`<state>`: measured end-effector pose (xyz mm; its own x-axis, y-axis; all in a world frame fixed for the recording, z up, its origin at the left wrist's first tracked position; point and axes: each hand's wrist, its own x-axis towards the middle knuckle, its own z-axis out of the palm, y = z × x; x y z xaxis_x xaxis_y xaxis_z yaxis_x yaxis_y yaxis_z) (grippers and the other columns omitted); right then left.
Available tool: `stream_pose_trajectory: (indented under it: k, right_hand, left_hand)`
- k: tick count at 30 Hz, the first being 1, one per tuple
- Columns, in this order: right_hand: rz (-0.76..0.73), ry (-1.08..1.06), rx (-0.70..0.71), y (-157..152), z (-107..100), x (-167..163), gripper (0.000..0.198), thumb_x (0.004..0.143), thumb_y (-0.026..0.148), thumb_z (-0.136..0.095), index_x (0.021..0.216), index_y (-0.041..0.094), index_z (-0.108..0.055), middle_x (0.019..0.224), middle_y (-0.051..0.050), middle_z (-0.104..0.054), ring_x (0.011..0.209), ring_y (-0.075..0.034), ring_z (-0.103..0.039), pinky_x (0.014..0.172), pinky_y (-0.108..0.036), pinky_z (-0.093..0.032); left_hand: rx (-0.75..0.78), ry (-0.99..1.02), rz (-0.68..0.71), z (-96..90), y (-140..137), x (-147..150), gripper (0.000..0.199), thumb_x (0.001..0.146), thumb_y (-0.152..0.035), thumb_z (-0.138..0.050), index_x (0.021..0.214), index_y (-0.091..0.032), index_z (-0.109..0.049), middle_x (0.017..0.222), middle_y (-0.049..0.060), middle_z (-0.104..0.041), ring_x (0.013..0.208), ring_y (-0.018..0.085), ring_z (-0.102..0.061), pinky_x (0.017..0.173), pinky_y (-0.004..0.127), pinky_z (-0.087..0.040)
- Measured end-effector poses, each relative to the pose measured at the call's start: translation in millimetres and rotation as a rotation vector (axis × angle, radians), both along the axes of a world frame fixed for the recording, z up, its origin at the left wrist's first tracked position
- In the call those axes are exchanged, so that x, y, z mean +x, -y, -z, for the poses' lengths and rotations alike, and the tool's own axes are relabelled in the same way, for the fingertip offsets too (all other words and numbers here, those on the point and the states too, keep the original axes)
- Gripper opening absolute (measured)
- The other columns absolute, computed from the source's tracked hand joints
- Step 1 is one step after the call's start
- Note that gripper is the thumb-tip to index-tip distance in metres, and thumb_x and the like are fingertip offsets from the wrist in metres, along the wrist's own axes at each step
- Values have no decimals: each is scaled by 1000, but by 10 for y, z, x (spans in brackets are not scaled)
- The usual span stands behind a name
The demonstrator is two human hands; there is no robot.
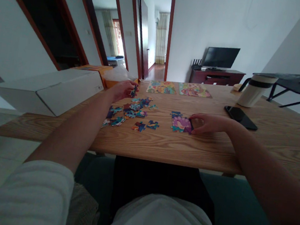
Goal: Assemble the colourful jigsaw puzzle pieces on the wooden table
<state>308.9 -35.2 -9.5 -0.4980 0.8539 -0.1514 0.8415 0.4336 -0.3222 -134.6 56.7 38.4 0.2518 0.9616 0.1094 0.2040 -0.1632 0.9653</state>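
My left hand [124, 90] is raised at the far side of the loose pieces, its fingers closed on a dark jigsaw puzzle piece [134, 91]. Below and to the right of it lies a heap of jigsaw pieces [134, 109], mostly blue, with two pieces [146, 126] apart at its near right side. My right hand [205, 124] rests on the table, thumb and fingers spread at the right edge of a small joined puzzle section [181, 124], pink and purple with teal and dark blue bits. The fingertips touch that edge.
A wooden table [162, 148] bears two colourful picture sheets [162, 88] at the back. To the right are a black phone [240, 117] and a white tumbler [257, 91]. A long white box [68, 88] and an orange box [103, 71] stand at the left.
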Motion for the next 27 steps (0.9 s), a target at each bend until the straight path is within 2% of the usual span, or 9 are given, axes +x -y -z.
stream_pose_trajectory:
  k: [5, 9, 14, 16, 18, 20, 22, 24, 27]
  right_hand:
    - [-8, -21, 10, -1, 18, 13, 92, 66, 77, -72, 142, 25, -61, 145, -11, -61, 133, -40, -55, 115, -52, -39]
    - [11, -18, 14, 17, 4, 2, 91, 64, 75, -74, 142, 29, -62, 146, -9, -61, 132, -42, -54, 115, -57, -38]
    - [5, 6, 0, 29, -26, -13, 93, 65, 77, -72, 142, 26, -61, 146, -11, -60, 133, -43, -54, 117, -55, -37]
    - [9, 12, -2, 28, -28, -13, 94, 65, 77, -72, 142, 24, -61, 146, -12, -60, 133, -43, -53, 117, -54, -37]
    - [14, 16, 3, 24, -22, -10, 94, 65, 77, -72, 143, 25, -61, 146, -12, -60, 133, -42, -54, 117, -55, -37]
    - [8, 16, 11, 16, -13, -6, 92, 65, 77, -71, 143, 27, -61, 146, -10, -60, 133, -42, -54, 116, -56, -38]
    - [3, 17, 15, 9, -6, -4, 91, 65, 77, -72, 142, 29, -61, 146, -9, -61, 133, -42, -55, 116, -56, -38]
    - [5, 19, 12, 6, -4, -4, 91, 65, 76, -72, 142, 28, -61, 146, -9, -61, 133, -42, -54, 116, -56, -38]
    - [8, 10, 1, 11, -7, -3, 90, 65, 76, -72, 141, 29, -62, 145, -9, -61, 132, -43, -54, 116, -57, -38]
  left_hand:
    - [-93, 41, -21, 21, 71, 35, 34, 72, -28, -59, 105, -19, -64, 103, 7, -72, 82, 18, -69, 78, 34, -57]
    - [-155, -62, -89, 18, 115, 33, 36, 77, -38, -53, 105, -21, -68, 104, 8, -74, 86, 24, -71, 75, 39, -59]
    - [-235, -153, -127, 32, 134, 62, 29, 77, -36, -56, 98, -21, -69, 96, 9, -74, 72, 22, -68, 66, 37, -56]
    - [-219, -309, -141, 52, 133, 56, 26, 73, -35, -62, 94, -22, -71, 94, 9, -75, 75, 22, -68, 67, 36, -56]
    - [-180, -554, -100, 72, 121, 29, 24, 68, -37, -68, 87, -23, -74, 94, 8, -76, 82, 25, -69, 69, 35, -55]
    - [-119, -817, -35, 94, 90, -5, 22, 64, -41, -71, 77, -23, -76, 88, 7, -76, 85, 27, -70, 71, 33, -54]
    - [-31, -1005, -51, 127, 32, -26, 25, 64, -46, -72, 71, -22, -76, 79, 7, -76, 84, 29, -70, 74, 33, -52]
    - [44, -1071, -143, 179, -55, -17, 31, 65, -51, -73, 73, -21, -76, 78, 8, -75, 82, 30, -71, 75, 33, -51]
    - [62, -1095, -239, 285, -218, 47, 41, 67, -56, -75, 84, -19, -77, 88, 12, -77, 82, 31, -71, 74, 34, -51]
